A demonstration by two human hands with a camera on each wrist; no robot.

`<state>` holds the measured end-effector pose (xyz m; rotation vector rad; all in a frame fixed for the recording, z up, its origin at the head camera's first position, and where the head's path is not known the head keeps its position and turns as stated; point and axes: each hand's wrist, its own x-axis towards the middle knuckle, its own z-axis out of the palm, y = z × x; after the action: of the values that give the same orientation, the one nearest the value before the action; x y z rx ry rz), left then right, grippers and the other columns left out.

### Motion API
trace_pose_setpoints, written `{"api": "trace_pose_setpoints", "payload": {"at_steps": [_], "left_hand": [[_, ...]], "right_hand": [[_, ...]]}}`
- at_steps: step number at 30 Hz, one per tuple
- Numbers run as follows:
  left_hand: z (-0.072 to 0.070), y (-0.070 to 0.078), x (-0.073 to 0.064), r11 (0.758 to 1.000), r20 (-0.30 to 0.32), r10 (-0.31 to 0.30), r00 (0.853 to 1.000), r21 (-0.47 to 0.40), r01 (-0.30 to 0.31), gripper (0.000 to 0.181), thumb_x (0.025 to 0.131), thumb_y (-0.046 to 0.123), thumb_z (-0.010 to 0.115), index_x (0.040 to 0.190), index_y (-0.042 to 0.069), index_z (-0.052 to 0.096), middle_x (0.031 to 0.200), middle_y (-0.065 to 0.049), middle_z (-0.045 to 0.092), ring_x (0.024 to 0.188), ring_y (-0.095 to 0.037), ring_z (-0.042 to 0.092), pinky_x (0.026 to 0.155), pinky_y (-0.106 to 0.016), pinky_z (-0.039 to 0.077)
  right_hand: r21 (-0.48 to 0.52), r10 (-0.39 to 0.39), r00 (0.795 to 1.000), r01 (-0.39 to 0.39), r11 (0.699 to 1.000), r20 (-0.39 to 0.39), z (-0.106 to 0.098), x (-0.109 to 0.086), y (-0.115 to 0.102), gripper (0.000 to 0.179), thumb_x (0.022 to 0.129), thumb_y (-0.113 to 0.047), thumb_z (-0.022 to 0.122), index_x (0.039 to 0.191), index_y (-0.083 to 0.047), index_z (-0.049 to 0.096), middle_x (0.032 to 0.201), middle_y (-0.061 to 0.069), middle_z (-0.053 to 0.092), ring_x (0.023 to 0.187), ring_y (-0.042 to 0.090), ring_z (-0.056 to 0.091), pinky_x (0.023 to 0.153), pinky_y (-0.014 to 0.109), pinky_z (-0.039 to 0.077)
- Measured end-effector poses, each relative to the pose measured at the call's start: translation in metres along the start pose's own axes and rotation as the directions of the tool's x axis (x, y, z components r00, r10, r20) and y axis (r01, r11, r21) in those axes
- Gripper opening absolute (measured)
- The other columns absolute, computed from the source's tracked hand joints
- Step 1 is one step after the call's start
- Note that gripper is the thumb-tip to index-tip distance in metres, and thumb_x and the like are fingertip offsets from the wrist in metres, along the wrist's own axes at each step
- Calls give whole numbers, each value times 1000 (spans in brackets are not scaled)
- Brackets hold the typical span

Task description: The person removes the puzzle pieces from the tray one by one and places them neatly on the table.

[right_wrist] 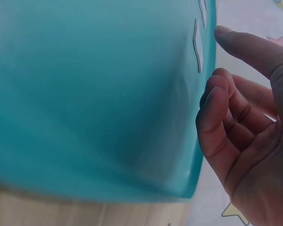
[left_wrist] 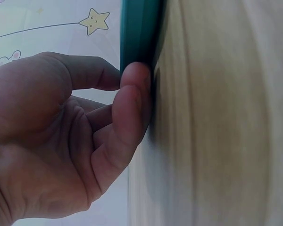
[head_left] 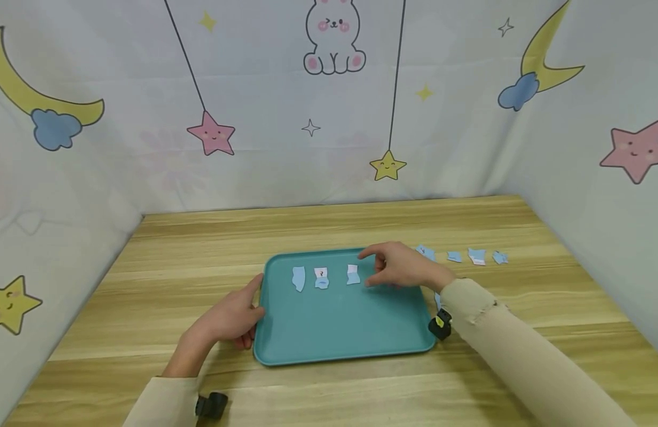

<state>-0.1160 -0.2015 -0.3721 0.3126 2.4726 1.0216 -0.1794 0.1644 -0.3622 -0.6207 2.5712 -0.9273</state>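
My left hand holds the left edge of a teal tray, thumb against the rim and the other fingers bent at its side. In the left wrist view the fingers meet the tray's edge. Over the tray's back right part, my right hand hovers with thumb and index finger apart and nothing between them. Left of those fingertips lies a white-and-blue card piece. Further left on the tray are another white-and-blue piece with printed marks and a plain blue piece.
Right of the tray, several blue card pieces lie on the wooden table, among them one with a white edge and a small jagged one. The right forearm partly covers another blue piece. A printed curtain stands behind the table.
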Motion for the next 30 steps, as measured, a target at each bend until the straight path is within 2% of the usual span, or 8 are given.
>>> {"api": "trace_pose_setpoints", "payload": {"at_steps": [8, 15, 30], "left_hand": [[0, -1, 0, 1000, -4, -7, 1000, 7, 7, 79, 101, 4, 47, 168, -4, 6, 57, -8, 60, 43, -16, 60, 45, -34, 57], [-1, 1, -1, 1000, -3, -5, 1000, 6, 5, 78, 102, 4, 47, 167, -5, 6, 58, -8, 60, 43, -16, 60, 45, -34, 57], [-1, 2, -2, 1000, 1, -12, 1000, 0, 12, 78, 102, 5, 47, 168, -4, 6, 58, -9, 60, 43, -16, 61, 45, -35, 57]], "right_hand": [[-22, -6, 999, 7, 1000, 41, 4, 12, 2, 56, 92, -21, 82, 144, -11, 63, 78, 1, 64, 53, 14, 56, 55, 30, 52], [4, -23, 997, 22, 1000, 68, 5, 17, 6, 54, 94, -18, 80, 145, -11, 64, 77, 2, 67, 52, 14, 55, 54, 29, 49], [12, 1, 995, -2, 1000, 96, 5, 22, 4, 48, 94, -17, 80, 141, -18, 69, 66, 1, 59, 50, 14, 49, 54, 28, 44]]}}
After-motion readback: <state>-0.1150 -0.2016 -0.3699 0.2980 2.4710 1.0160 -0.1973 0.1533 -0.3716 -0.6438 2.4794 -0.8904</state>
